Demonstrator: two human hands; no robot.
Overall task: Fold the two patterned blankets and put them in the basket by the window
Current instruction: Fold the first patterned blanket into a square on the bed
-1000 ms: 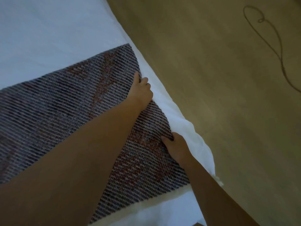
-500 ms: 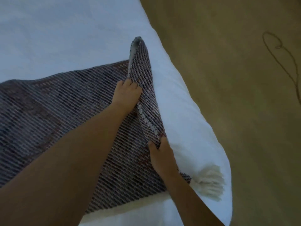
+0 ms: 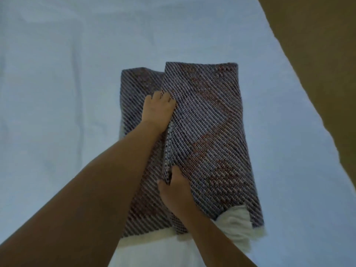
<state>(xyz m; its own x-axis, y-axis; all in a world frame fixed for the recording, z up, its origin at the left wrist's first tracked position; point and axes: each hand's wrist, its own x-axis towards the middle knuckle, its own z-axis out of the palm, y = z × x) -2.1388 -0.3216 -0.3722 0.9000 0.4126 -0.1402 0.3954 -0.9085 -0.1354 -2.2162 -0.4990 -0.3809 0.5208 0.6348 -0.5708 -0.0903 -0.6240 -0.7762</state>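
The right-hand part of the blanket point(image 3: 208, 132), which half a second ago stood up on edge between the hands, has been carried over to the left and now lies flat as a top layer. The view has swung too, so the bed point(image 3: 57, 74) fills most of what I see.

The left hand point(image 3: 159, 110) sits at the far part of the flap's left edge, fingers curled down onto it, grasping that edge. The right hand point(image 3: 176, 191) is nearer along the same edge, thumb on the left and fingers tucked against the fabric, holding it. Both forearms cross the lower layer, which shows as a darker strip left of the flap. The blanket lies on the bed, right of the middle.

I count one patterned blanket, two hands and one bed. A white fringe point(image 3: 237, 224) bunches out from under the flap's near right corner, and a pale strip of it runs along the near edge.

The flap's far edge is straight and sits a little farther out than the lower layer's. The bed's right edge runs diagonally from far to near right, with tan floor point(image 3: 317, 54) beyond it. Wide white sheet lies open to the left and far side.
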